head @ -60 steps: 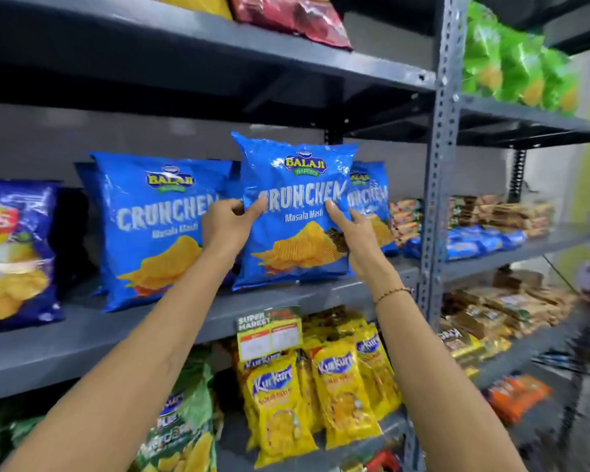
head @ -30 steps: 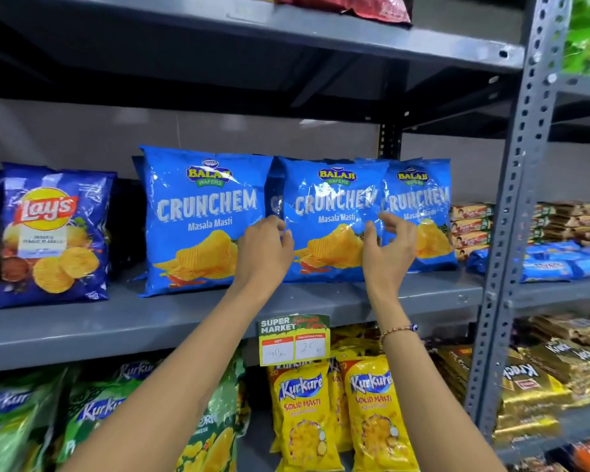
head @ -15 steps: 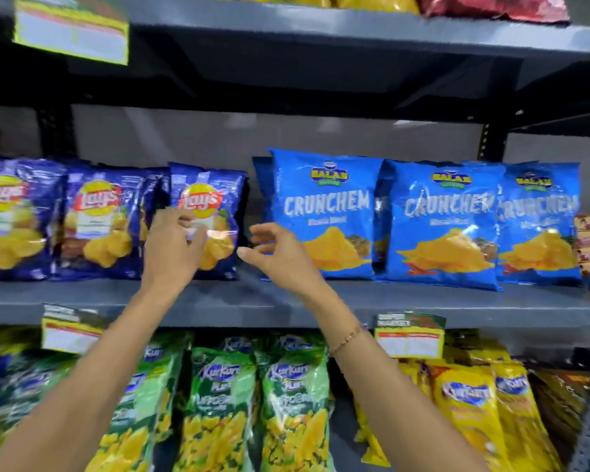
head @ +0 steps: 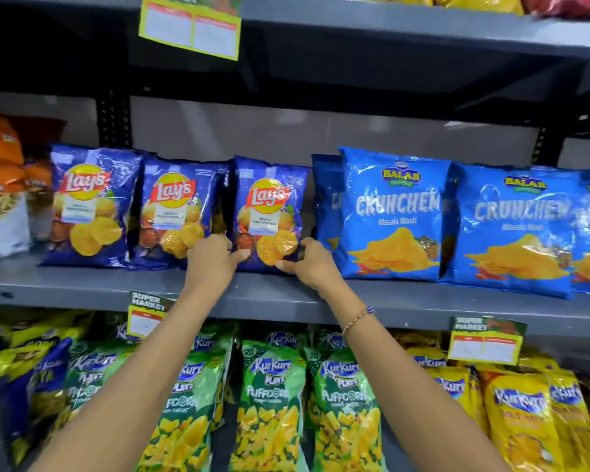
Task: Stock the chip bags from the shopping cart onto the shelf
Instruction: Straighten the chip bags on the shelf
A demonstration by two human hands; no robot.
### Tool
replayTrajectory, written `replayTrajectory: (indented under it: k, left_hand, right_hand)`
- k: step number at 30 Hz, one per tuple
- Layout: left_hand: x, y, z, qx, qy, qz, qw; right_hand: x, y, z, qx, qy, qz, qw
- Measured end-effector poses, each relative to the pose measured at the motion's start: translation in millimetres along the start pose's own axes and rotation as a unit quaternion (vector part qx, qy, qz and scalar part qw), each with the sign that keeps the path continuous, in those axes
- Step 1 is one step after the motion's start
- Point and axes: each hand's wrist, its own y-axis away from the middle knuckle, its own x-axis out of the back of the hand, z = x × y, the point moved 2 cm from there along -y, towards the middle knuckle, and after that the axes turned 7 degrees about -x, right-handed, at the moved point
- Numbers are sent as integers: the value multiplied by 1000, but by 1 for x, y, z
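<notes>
Left hand (head: 209,258) and right hand (head: 312,264) pinch lower corners of upright dark-blue foil Lay's bag (head: 269,212) on grey metal shelf (head: 82,294); both equally near.

Head view faces the shelf (head: 286,298) closely, straight-on.

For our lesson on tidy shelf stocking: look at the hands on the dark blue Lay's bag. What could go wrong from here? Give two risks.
1. The left hand and right hand grip only the bottom corners of the rightmost Lay's bag; its top may tip forward off the shelf edge.
2. Nudged sideways, it could knock over the neighbouring Lay's bag or crowd the Crunchem bag.
</notes>
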Motion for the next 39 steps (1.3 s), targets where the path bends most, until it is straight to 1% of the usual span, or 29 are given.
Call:
replayTrajectory:
  k: [6,15,22,26,29,30,32,35,37,39]
  left_hand:
    - [-1,-2,-14,-4,-32,33,999]
    - [-2,0,-16,0,-40,34,999]
    - [-2,5,-13,1,-46,56,997]
    - [1,7,-8,7,-55,49,997]
    - [6,14,-2,17,-70,45,996]
    - [8,17,2,21,-71,52,996]
    - [13,23,15,11,-80,78,994]
    - [17,27,46,-46,-59,98,992]
    - [10,27,72,-105,10,82,991]
    - [-6,25,98,-139,110,47,983]
  right_hand:
    - [-12,-2,-8,-1,-6,14,1000]
    - [-16,-2,-11,-6,27,28,999]
    - [-16,0,-11,12,25,24,999]
    - [-14,2,-13,14,17,12,1000]
    - [-9,11,-14,14,35,6,999]
    - [-4,16,-14,18,40,18,999]
    - [13,28,-11,38,21,69,997]
    - [62,47,-1,72,-32,174,982]
    - [104,58,14,75,-38,271,959]
    - [143,63,35,56,-20,354,933]
